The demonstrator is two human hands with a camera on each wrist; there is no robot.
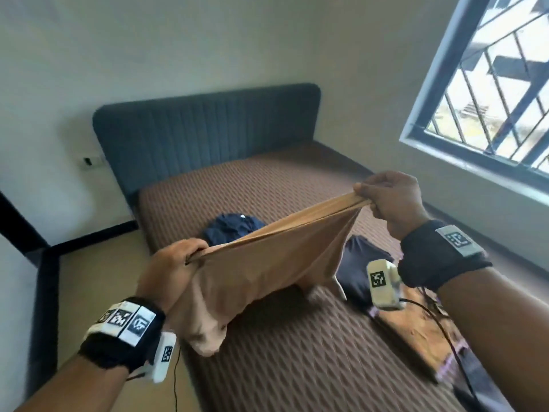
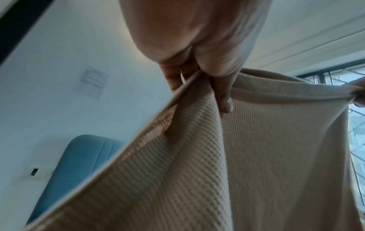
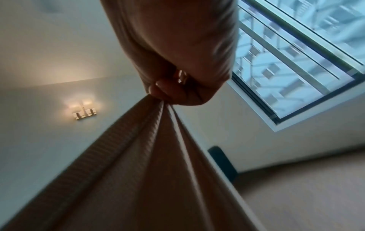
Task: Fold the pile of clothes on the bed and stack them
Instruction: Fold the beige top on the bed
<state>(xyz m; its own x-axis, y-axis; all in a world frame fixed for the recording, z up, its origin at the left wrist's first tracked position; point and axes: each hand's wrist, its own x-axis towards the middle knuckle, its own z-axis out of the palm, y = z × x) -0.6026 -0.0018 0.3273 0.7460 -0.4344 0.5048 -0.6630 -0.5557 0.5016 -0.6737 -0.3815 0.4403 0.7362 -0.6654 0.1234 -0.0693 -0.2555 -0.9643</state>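
Note:
A tan ribbed garment (image 1: 267, 260) hangs stretched in the air above the brown bed (image 1: 282, 352). My left hand (image 1: 175, 263) grips its lower-left edge, fingers curled round the bunched cloth (image 2: 247, 140). My right hand (image 1: 383, 197) pinches the opposite edge higher up, the fabric (image 3: 158, 156) gathered in its fist. The garment's lower part sags toward the mattress. Behind it lie a crumpled navy garment (image 1: 234, 227) and a dark folded garment (image 1: 362, 263), partly hidden by the right wrist camera.
A dark blue padded headboard (image 1: 208, 129) stands at the far end. A barred window (image 1: 490, 84) fills the right wall. A patterned orange cloth (image 1: 416, 337) with a black cable lies at the bed's right side. Floor runs along the left.

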